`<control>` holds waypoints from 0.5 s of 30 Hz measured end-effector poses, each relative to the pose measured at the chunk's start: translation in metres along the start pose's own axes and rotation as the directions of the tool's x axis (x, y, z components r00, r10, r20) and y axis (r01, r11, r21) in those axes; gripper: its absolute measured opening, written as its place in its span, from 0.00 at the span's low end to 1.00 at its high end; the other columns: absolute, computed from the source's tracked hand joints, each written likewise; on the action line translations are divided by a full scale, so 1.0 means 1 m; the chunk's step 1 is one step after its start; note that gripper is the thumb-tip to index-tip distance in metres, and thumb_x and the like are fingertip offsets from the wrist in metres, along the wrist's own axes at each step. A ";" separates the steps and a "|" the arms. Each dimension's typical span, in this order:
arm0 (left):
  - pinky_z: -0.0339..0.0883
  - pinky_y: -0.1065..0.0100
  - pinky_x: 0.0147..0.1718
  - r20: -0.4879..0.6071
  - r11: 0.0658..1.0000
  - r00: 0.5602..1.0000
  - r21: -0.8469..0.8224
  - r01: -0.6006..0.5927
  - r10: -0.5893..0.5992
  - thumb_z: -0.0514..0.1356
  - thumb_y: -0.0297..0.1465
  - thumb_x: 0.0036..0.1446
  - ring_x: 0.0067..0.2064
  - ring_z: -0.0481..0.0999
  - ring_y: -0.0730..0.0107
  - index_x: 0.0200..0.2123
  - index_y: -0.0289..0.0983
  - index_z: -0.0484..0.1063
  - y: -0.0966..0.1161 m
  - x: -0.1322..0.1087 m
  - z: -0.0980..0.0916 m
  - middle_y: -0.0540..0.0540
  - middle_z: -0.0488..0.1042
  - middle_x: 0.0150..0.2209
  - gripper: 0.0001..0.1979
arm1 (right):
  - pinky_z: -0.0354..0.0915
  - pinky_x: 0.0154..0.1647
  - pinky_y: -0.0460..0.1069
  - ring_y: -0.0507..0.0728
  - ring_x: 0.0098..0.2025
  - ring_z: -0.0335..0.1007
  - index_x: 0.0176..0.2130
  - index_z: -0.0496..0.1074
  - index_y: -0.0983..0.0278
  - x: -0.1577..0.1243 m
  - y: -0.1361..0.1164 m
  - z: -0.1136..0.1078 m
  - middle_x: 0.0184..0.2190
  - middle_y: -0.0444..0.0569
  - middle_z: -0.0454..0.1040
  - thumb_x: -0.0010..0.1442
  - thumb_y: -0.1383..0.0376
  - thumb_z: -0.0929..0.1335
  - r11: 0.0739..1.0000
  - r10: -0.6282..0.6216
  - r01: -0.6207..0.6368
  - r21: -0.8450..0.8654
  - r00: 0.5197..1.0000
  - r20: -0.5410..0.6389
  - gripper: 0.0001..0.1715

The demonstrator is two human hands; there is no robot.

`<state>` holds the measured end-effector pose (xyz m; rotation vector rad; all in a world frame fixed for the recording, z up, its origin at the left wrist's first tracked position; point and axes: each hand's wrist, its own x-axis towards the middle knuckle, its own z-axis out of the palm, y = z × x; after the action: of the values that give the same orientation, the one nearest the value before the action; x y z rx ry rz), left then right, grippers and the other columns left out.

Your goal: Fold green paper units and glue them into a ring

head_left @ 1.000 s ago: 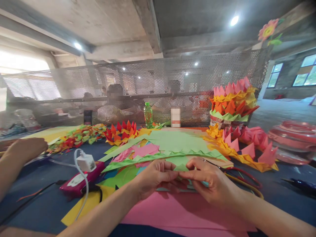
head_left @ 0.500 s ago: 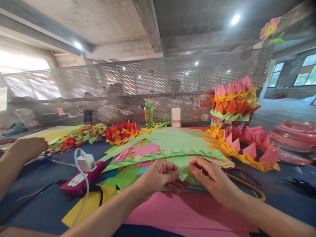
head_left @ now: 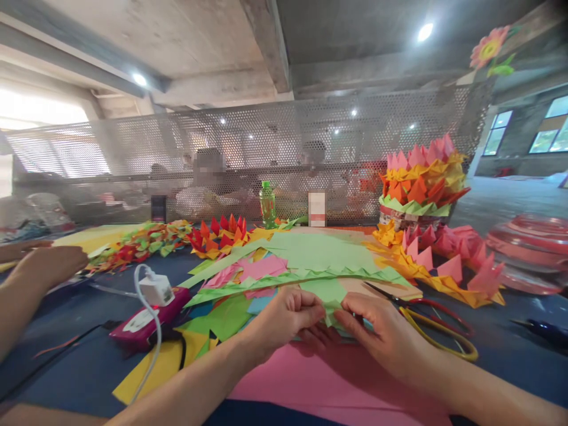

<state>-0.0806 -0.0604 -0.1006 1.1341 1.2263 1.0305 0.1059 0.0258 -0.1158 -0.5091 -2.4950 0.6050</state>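
A small piece of light green paper [head_left: 331, 313] sits between my two hands, over the front of the paper pile. My left hand [head_left: 295, 319] pinches its left side, the fingers curled under it. My right hand [head_left: 377, 331] grips the other side between thumb and fingers. Behind them stretches a light green folded paper strip [head_left: 355, 274] with a row of pointed folds. Pink paper sheets [head_left: 346, 378] lie flat under my hands. Scissors [head_left: 437, 319] with red and yellow handles rest just right of my right hand, partly hidden by it.
A purple power strip [head_left: 151, 316] with a white charger [head_left: 155, 290] and cables lies left. Folded pink and yellow paper petals [head_left: 448, 266] and a tiered paper piece [head_left: 419, 183] stand right. A green-capped bottle [head_left: 267, 207] stands behind. Another person's hands [head_left: 53, 266] are at far left.
My right hand has moved slightly left and down, closer to my left hand, and the green paper's pointed tip is less visible. More of the scissors shows now.
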 end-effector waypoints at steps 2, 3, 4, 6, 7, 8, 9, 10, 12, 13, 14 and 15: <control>0.71 0.72 0.26 0.019 1.000 1.000 -0.030 -0.003 0.004 0.70 0.53 0.42 0.26 0.79 0.67 0.27 0.32 0.72 0.001 0.000 0.000 0.39 0.80 0.27 0.28 | 0.54 0.31 0.47 0.52 0.29 0.59 0.27 0.58 0.61 -0.001 -0.001 0.000 0.25 0.42 0.64 0.72 0.59 0.60 1.000 -0.025 0.025 -0.003 1.000 0.001 0.21; 0.71 0.72 0.26 0.033 0.999 0.999 -0.042 -0.001 0.003 0.70 0.53 0.43 0.26 0.79 0.66 0.26 0.32 0.72 0.001 0.000 0.000 0.39 0.80 0.27 0.28 | 0.54 0.31 0.47 0.52 0.29 0.59 0.27 0.58 0.61 -0.002 -0.001 0.000 0.25 0.42 0.65 0.72 0.59 0.60 1.000 -0.029 0.029 0.002 1.000 0.004 0.21; 0.71 0.72 0.26 0.046 0.999 0.999 -0.045 0.002 0.000 0.70 0.53 0.43 0.26 0.80 0.66 0.26 0.33 0.71 0.001 0.000 0.000 0.39 0.80 0.27 0.27 | 0.54 0.31 0.47 0.52 0.29 0.59 0.27 0.59 0.61 -0.002 -0.002 -0.001 0.26 0.42 0.65 0.72 0.60 0.60 1.000 -0.029 0.029 0.008 0.999 0.012 0.21; 0.70 0.73 0.26 0.058 0.999 0.998 -0.032 0.010 -0.008 0.69 0.52 0.46 0.27 0.80 0.66 0.27 0.33 0.71 0.001 0.000 0.000 0.39 0.80 0.27 0.26 | 0.54 0.31 0.47 0.52 0.29 0.60 0.27 0.60 0.61 -0.002 -0.002 -0.001 0.26 0.42 0.65 0.72 0.60 0.60 1.000 -0.025 0.024 0.015 0.999 0.020 0.20; 0.70 0.73 0.26 0.055 1.000 0.998 -0.018 0.011 -0.010 0.68 0.52 0.48 0.27 0.80 0.67 0.27 0.33 0.71 0.001 0.000 -0.001 0.39 0.81 0.28 0.26 | 0.54 0.31 0.47 0.52 0.29 0.60 0.27 0.60 0.61 -0.002 -0.002 -0.001 0.26 0.42 0.66 0.72 0.60 0.60 1.000 -0.021 0.021 0.019 1.000 0.021 0.21; 0.69 0.74 0.26 0.047 1.000 0.999 0.002 0.009 -0.009 0.67 0.53 0.49 0.27 0.80 0.67 0.28 0.33 0.71 0.000 0.000 -0.001 0.39 0.81 0.29 0.26 | 0.54 0.31 0.47 0.52 0.29 0.60 0.27 0.60 0.61 -0.001 -0.001 -0.001 0.26 0.42 0.66 0.72 0.60 0.60 1.000 -0.019 0.018 0.022 1.000 0.024 0.21; 0.69 0.74 0.26 0.041 1.000 0.999 0.024 0.002 -0.003 0.66 0.53 0.50 0.28 0.80 0.67 0.29 0.33 0.72 -0.001 0.000 -0.001 0.39 0.81 0.29 0.26 | 0.54 0.31 0.47 0.52 0.29 0.60 0.27 0.61 0.61 -0.001 0.000 0.000 0.26 0.42 0.66 0.72 0.59 0.60 0.999 -0.018 0.017 0.027 1.000 0.025 0.21; 0.69 0.74 0.26 0.040 0.999 0.999 0.046 -0.012 0.010 0.66 0.53 0.50 0.28 0.80 0.68 0.30 0.33 0.72 -0.002 0.001 -0.002 0.39 0.81 0.30 0.26 | 0.54 0.31 0.47 0.52 0.30 0.61 0.27 0.61 0.61 -0.001 0.001 0.000 0.26 0.42 0.66 0.73 0.59 0.59 0.999 -0.018 0.017 0.034 0.999 0.029 0.21; 0.69 0.74 0.26 0.051 0.995 0.997 0.087 -0.054 0.050 0.67 0.53 0.48 0.27 0.79 0.69 0.33 0.32 0.74 -0.005 0.002 -0.003 0.39 0.81 0.31 0.27 | 0.54 0.31 0.47 0.52 0.30 0.61 0.27 0.60 0.62 -0.001 0.002 0.001 0.26 0.42 0.67 0.73 0.58 0.59 0.999 -0.019 0.018 0.039 0.999 0.036 0.21; 0.69 0.74 0.26 0.053 0.992 0.996 0.102 -0.072 0.067 0.69 0.53 0.47 0.27 0.78 0.70 0.33 0.32 0.75 -0.006 0.002 -0.003 0.39 0.81 0.31 0.27 | 0.54 0.31 0.47 0.52 0.29 0.61 0.27 0.60 0.62 -0.001 0.002 0.001 0.26 0.42 0.66 0.73 0.58 0.59 0.999 -0.020 0.019 0.036 0.999 0.035 0.22; 0.68 0.74 0.25 0.049 0.991 0.996 0.110 -0.083 0.078 0.70 0.52 0.45 0.26 0.77 0.71 0.33 0.31 0.75 -0.006 0.002 -0.002 0.40 0.81 0.31 0.28 | 0.54 0.31 0.47 0.52 0.29 0.60 0.27 0.60 0.62 -0.001 0.002 0.001 0.26 0.42 0.66 0.73 0.58 0.59 0.999 -0.020 0.019 0.033 0.999 0.032 0.22; 0.68 0.75 0.25 0.039 0.990 0.996 0.112 -0.084 0.080 0.71 0.52 0.44 0.25 0.77 0.71 0.32 0.31 0.76 -0.007 0.003 -0.002 0.40 0.81 0.30 0.28 | 0.53 0.30 0.47 0.52 0.28 0.60 0.27 0.59 0.61 -0.001 0.001 0.001 0.25 0.42 0.65 0.73 0.58 0.59 0.999 -0.018 0.017 0.032 0.999 0.032 0.22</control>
<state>-0.0825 -0.0587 -0.1075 1.2946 1.2327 1.0085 0.1065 0.0256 -0.1171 -0.4681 -2.5136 0.6498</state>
